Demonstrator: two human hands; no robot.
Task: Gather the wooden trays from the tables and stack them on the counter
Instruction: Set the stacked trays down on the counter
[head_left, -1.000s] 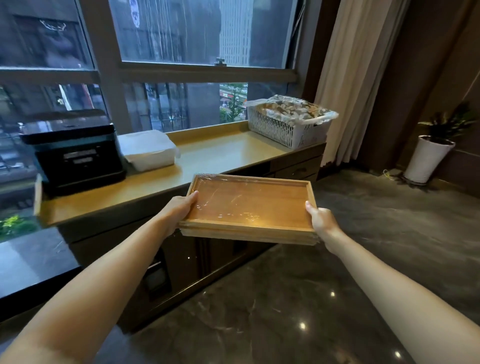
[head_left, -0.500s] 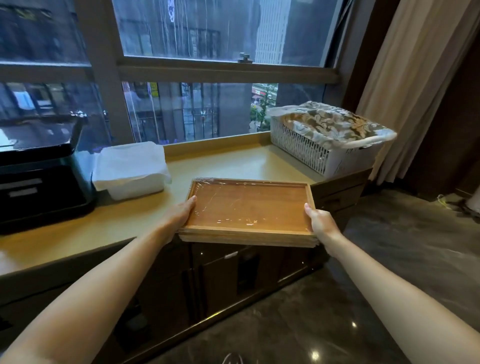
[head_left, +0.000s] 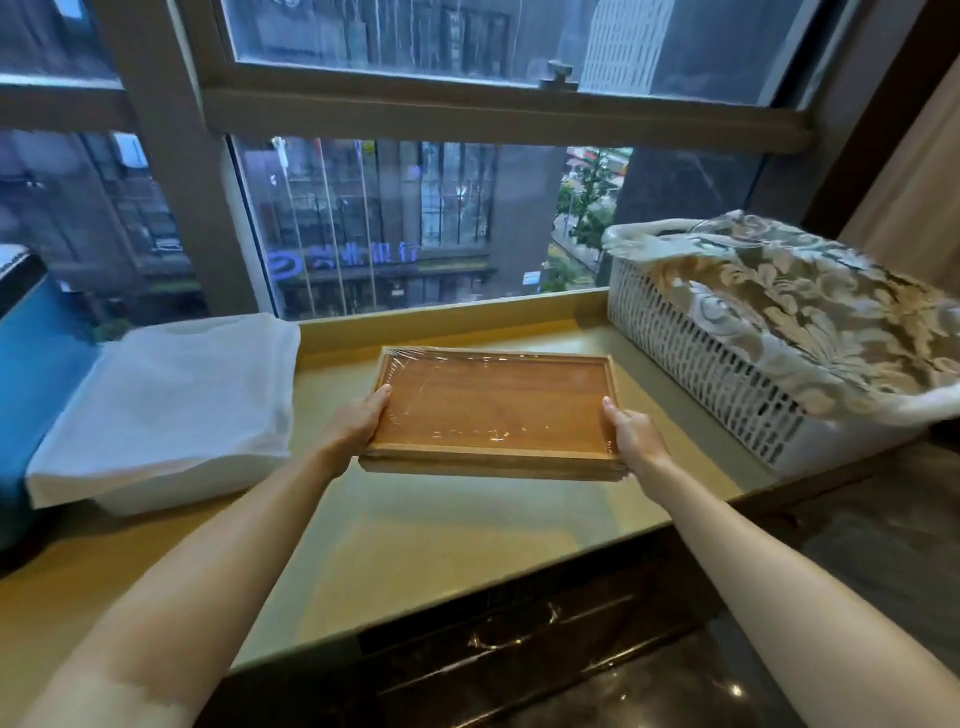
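Overlooking yellow counter (head_left: 415, 545); rainy window (head_left: 389, 218)

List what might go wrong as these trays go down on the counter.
1. The stack of wooden trays is gripped only at its short ends by the left hand and right hand; the lower trays could slide out.
2. The cling film over the top tray looks slick, so later trays may shift.
3. The white basket sits close on the right; a sideways drift could knock it.
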